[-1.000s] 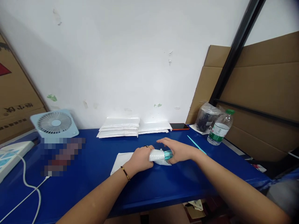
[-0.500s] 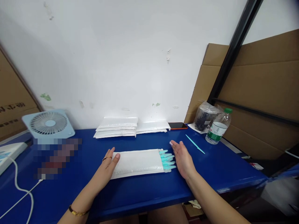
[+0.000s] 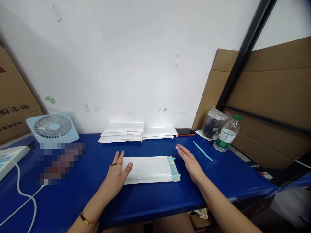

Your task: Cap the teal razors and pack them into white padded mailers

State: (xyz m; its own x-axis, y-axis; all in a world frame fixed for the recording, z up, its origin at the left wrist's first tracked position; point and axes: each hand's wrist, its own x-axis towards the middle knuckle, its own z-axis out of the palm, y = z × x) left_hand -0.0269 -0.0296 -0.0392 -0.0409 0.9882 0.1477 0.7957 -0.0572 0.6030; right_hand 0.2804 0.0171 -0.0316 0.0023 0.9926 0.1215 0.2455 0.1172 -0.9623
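Note:
A white padded bubble mailer (image 3: 147, 169) lies flat on the blue table, its mouth facing right. Several slim turquoise plastic tools (image 3: 177, 176) lie inside, only their tips showing at the mouth. At the closed left end is my left hand (image 3: 119, 173), fingers stretched along the edge and thumb resting on the top face. My right hand (image 3: 190, 161) stands just right of the mouth, on edge with straight fingers and holding nothing; a small white covering shows on one fingertip. Farther right, a single turquoise tool (image 3: 203, 151) lies loose on the table.
Two stacks of white mailers (image 3: 122, 131) lie by the wall, with a phone (image 3: 185, 132) to their right. A bottle (image 3: 226, 136) and a bagged dark object (image 3: 211, 124) stand at the back right. At left are a blue fan (image 3: 54, 127) and a white cable (image 3: 25, 194).
The turquoise tools have slid deeper into the mailer, so less of them sticks out. The mailer and my left hand have shifted slightly right.

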